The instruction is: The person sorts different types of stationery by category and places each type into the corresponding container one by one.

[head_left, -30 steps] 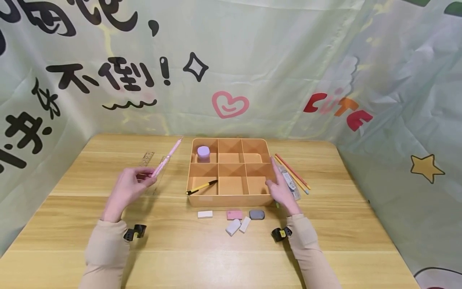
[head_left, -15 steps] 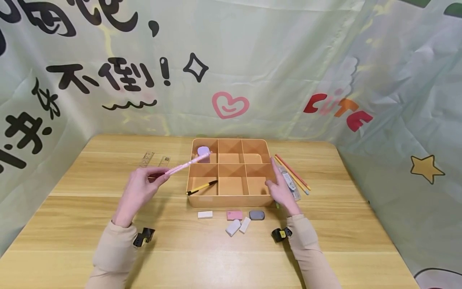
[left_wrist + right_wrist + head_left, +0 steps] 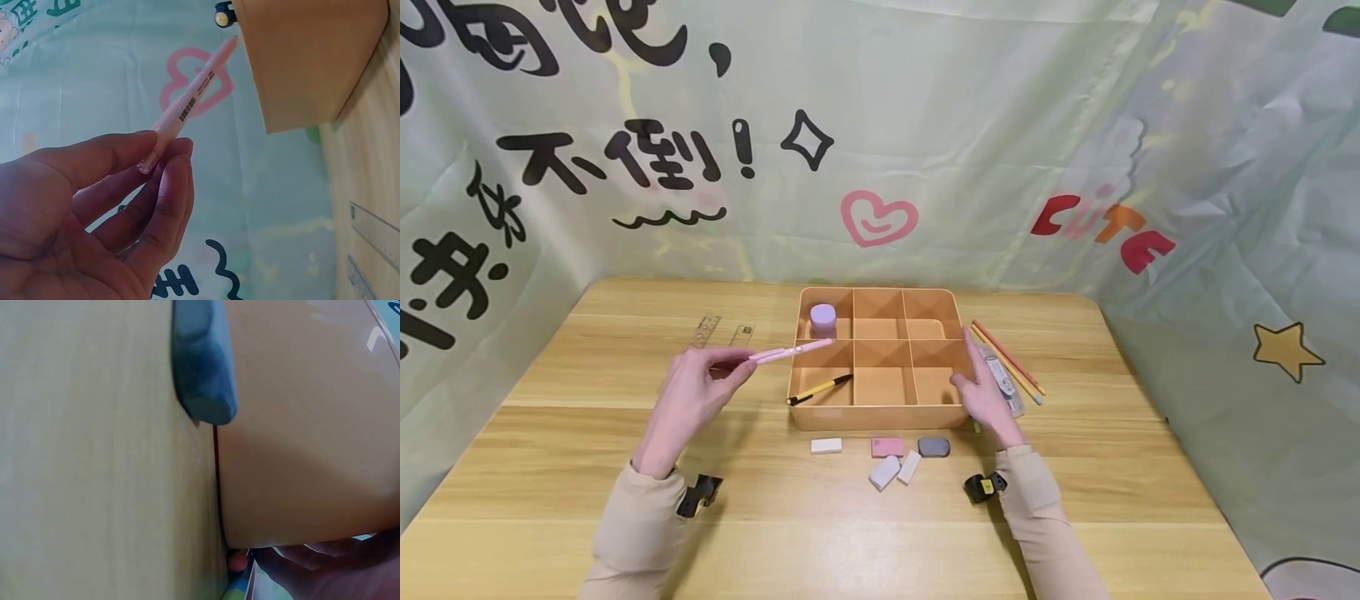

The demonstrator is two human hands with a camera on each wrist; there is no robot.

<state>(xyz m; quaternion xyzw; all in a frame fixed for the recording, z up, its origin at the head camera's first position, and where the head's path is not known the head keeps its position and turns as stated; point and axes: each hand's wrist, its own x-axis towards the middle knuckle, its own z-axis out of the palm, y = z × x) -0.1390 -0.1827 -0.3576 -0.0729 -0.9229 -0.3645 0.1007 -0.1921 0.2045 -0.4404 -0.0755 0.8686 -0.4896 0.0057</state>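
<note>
My left hand [image 3: 696, 383] pinches a slim pink pen [image 3: 799, 348] by one end, between thumb and fingers. The pen slants across the left edge of an orange compartment box [image 3: 880, 417] in the head view; in the left wrist view a barcode shows on its barrel [image 3: 187, 109]. My right hand [image 3: 985, 396] grips the box's right wall, thumb at the rim and fingers along the outside. Inside the box, a purple-capped container [image 3: 823, 318] stands in the back left compartment. A yellow and black pen [image 3: 820, 389] leans across the front left one.
Before the box lie a white eraser [image 3: 826, 446], a pink eraser [image 3: 887, 447], a grey eraser [image 3: 934, 447] and two more white pieces [image 3: 884, 472]. Pencils [image 3: 1011, 358] and a clear case [image 3: 1003, 382] lie to its right. Clear rulers [image 3: 705, 330] lie behind my left hand.
My left hand has moved right, swinging the pink pen from steeply raised to nearly level, its tip now over the box's left side. The right hand and box have stayed put.
</note>
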